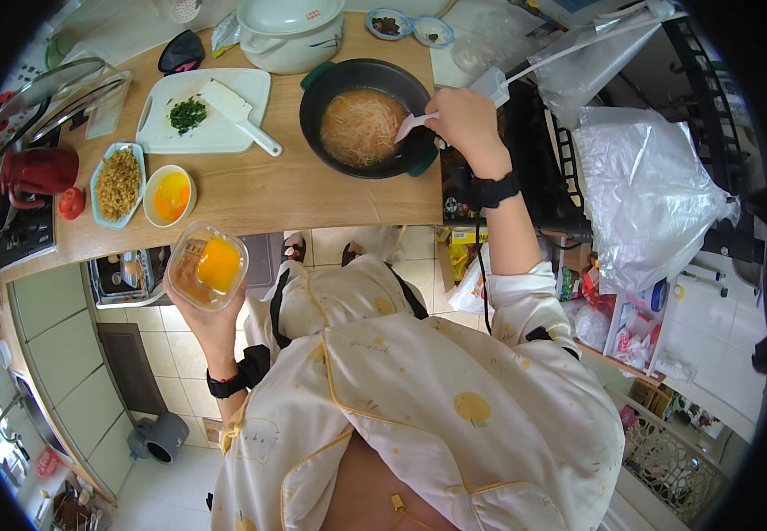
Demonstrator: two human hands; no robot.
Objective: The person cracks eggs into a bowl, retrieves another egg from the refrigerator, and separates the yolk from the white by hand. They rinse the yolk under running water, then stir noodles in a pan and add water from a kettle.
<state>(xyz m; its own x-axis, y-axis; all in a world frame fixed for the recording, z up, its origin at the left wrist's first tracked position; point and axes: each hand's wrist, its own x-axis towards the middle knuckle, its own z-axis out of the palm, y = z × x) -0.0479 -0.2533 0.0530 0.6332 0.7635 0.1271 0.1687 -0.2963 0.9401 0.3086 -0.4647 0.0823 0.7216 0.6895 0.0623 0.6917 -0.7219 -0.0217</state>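
Observation:
My left hand (211, 326) holds a clear squarish container (187, 292) in front of the counter's edge, with a bright yellow egg yolk (219, 265) inside. Between the fingers of my right hand (467, 126) is the handle of a pale pink utensil (411, 125). Its head reaches over the rim into a dark round pot (313, 146) with green handles, so I cannot tell if it is a spoon or a spatula. Thin pale noodles (357, 131) sit in orange-brown broth in the pot. Closest to the container stands a white bowl (151, 212) of raw egg.
On the counter (268, 195) lie a white cutting board (153, 106) with chopped greens (187, 115) and a white knife (229, 104). A dish of brown crumbly food (118, 184) and a tomato (71, 203) are at left. A lidded white pot (291, 49) stands behind; plastic bags (649, 186) hang at right.

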